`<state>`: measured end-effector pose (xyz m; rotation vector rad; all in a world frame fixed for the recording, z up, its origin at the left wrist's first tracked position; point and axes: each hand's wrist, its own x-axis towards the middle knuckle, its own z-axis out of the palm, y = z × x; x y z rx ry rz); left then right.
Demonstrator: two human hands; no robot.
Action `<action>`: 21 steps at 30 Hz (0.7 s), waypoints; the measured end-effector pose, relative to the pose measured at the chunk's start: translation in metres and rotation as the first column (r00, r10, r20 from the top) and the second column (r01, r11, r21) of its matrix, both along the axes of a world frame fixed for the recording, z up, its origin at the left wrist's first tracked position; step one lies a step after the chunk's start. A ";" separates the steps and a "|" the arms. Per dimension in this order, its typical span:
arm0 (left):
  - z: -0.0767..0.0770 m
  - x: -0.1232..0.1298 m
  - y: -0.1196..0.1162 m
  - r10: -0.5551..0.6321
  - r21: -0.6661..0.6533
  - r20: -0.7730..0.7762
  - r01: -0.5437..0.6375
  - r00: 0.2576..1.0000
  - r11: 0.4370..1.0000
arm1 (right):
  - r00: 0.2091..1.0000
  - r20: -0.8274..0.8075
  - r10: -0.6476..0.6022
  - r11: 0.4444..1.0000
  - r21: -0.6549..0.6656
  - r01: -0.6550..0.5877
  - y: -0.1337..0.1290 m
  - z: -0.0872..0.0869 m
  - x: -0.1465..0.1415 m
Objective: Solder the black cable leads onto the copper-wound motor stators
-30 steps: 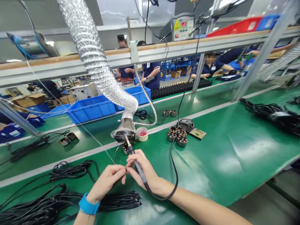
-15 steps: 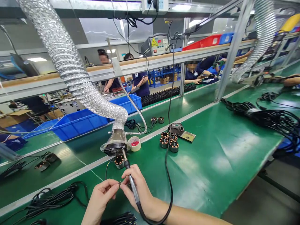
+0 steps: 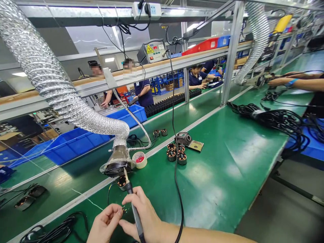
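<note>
At 6 o'clock the bottom edge cuts off the left hand (image 3: 104, 224) and the right hand (image 3: 143, 216), along with the lower end of the iron (image 3: 134, 211) held in the right. Between the hands, a tiny glinting piece (image 3: 124, 208) is too small to name, and whether the left fingertips (image 3: 118, 211) grip it cannot be told. At 7 o'clock the edge crops a black cable (image 3: 57, 226); at 3 o'clock, a co-worker's arm (image 3: 295, 82).

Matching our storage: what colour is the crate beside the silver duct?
The plastic crate is blue, best seen in the head view.
</note>
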<state>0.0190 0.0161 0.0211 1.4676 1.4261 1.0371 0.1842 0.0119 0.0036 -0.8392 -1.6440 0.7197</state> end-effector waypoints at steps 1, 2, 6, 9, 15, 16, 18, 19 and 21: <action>-0.001 -0.002 0.001 -0.030 0.000 -0.008 0.030 1.000 1.000 | 0.999 0.033 0.001 0.998 0.055 -0.003 0.001 -0.002 0.000; -0.001 -0.005 0.002 -0.066 -0.003 -0.020 0.066 0.998 0.998 | 0.999 0.052 0.014 0.993 0.115 -0.020 0.002 -0.005 -0.001; -0.005 -0.018 0.006 -0.234 -0.046 -0.087 0.231 0.968 0.972 | 0.991 0.098 0.096 0.945 0.305 -0.122 0.006 -0.014 -0.004; -0.008 -0.019 0.007 -0.296 -0.071 -0.088 0.291 0.951 0.954 | 0.986 0.080 0.144 0.924 0.346 -0.163 0.005 -0.013 -0.003; -0.005 -0.002 0.001 -0.325 -0.112 -0.070 0.316 0.943 0.942 | 0.983 0.056 0.176 0.949 0.255 -0.185 -0.001 -0.001 0.004; -0.005 -0.001 0.001 -0.340 -0.116 -0.075 0.330 0.937 0.937 | 0.983 0.061 0.173 0.955 0.234 -0.182 -0.001 0.000 0.005; -0.006 -0.001 0.000 -0.369 -0.111 -0.086 0.359 0.926 0.927 | 0.984 0.066 0.167 0.961 0.213 -0.178 -0.002 0.001 0.005; -0.008 -0.002 -0.001 -0.379 -0.105 -0.095 0.370 0.920 0.923 | 0.984 0.068 0.163 0.961 0.216 -0.174 -0.003 0.001 0.005; -0.012 -0.004 -0.001 -0.388 -0.095 -0.109 0.379 0.915 0.921 | 0.984 0.075 0.159 0.959 0.225 -0.172 -0.003 0.002 0.005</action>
